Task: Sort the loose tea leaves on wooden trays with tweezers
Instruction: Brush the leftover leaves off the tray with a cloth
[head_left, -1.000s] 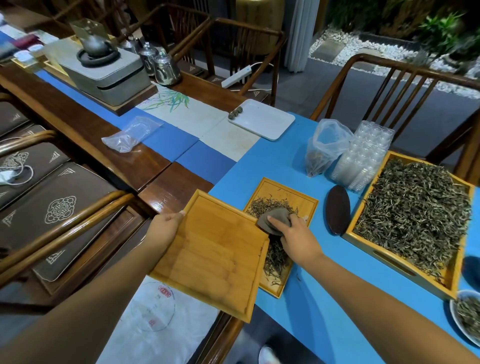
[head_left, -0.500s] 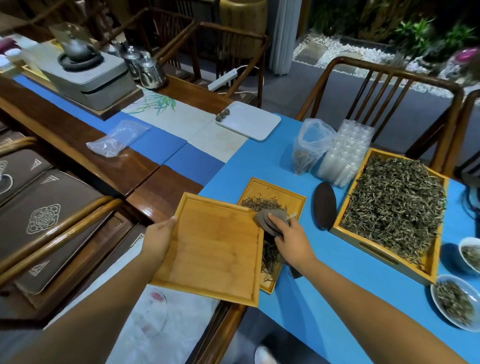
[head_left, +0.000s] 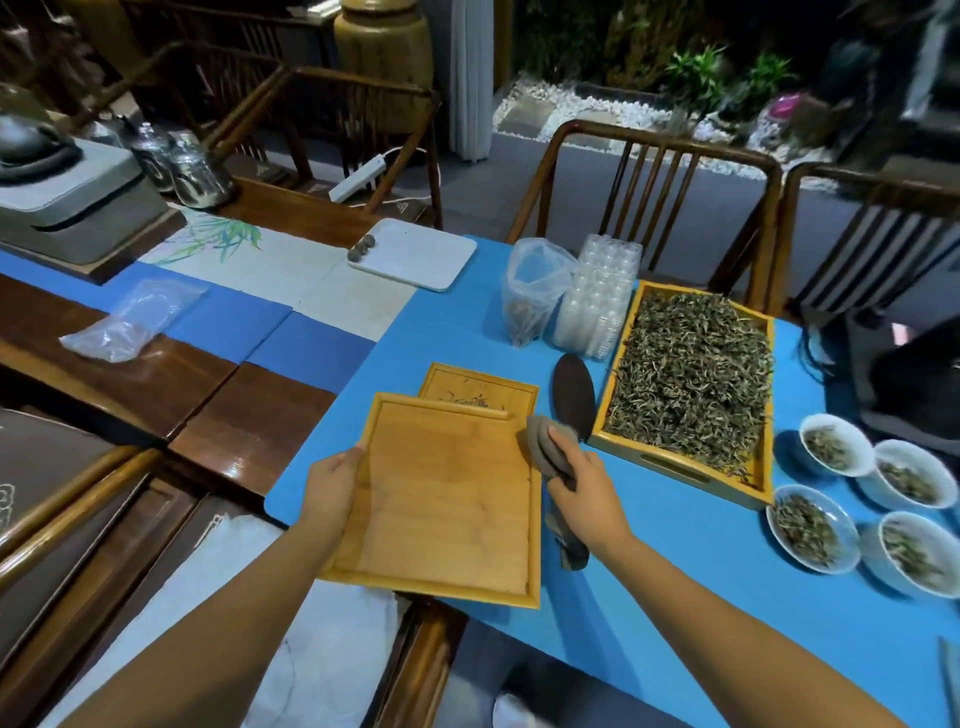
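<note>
My left hand (head_left: 332, 483) grips the left rim of an empty bamboo tray (head_left: 447, 499), held flat above the blue mat. This tray covers most of a smaller wooden tray (head_left: 480, 384) lying under it; only the smaller tray's far end shows, with a few tea strands. My right hand (head_left: 582, 483) is closed on a folded grey cloth (head_left: 545, 441) at the empty tray's right rim. A large wooden tray heaped with loose tea leaves (head_left: 691, 374) sits to the right. No tweezers are in view.
A dark oval scoop (head_left: 571, 397) lies between the trays. Several white bowls of leaves (head_left: 836, 451) stand at the right. A plastic bag (head_left: 535, 291), a stack of clear cups (head_left: 597, 296) and a white tray (head_left: 415, 254) sit behind. Wooden chairs line the table.
My left hand has slid the empty tray rightward over the smaller tray, hiding its tea pile. My right hand with the cloth has shifted to the empty tray's right rim.
</note>
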